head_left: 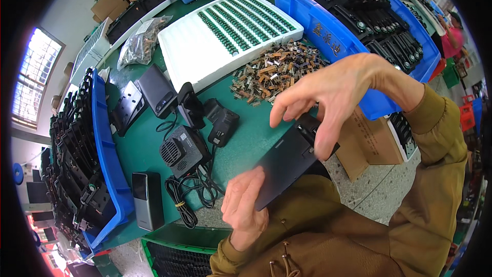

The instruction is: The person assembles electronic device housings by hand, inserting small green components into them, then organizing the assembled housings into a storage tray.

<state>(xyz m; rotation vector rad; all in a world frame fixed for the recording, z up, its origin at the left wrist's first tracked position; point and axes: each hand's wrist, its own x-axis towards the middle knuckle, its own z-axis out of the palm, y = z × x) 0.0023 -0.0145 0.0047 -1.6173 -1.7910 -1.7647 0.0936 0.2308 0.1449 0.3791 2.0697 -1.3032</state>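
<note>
A flat dark rectangular housing (287, 161), with a rounded black fitting at its upper right end, is held tilted over the table's front edge. Its lower left end is gripped by my left hand (245, 209), fingers wrapped round the edge. My right hand (335, 92) arches over the other end, thumb pressed beside the black fitting (308, 124) and the fingers curled round its far side. Part of that fitting is hidden by the hand. Left of the housing lie a black pistol-shaped device (222, 122) and a black boxy speaker-like unit (184, 150) with coiled cable (187, 210).
Small metal and brown parts (274, 69) lie heaped behind my hands. Beyond is a white foam tray (192, 46) with rows of green parts. Blue bins (110, 174) (328, 36) of black assemblies flank the table. A grey power bank (147, 200) stands front left; a cardboard box (366, 141) sits at right.
</note>
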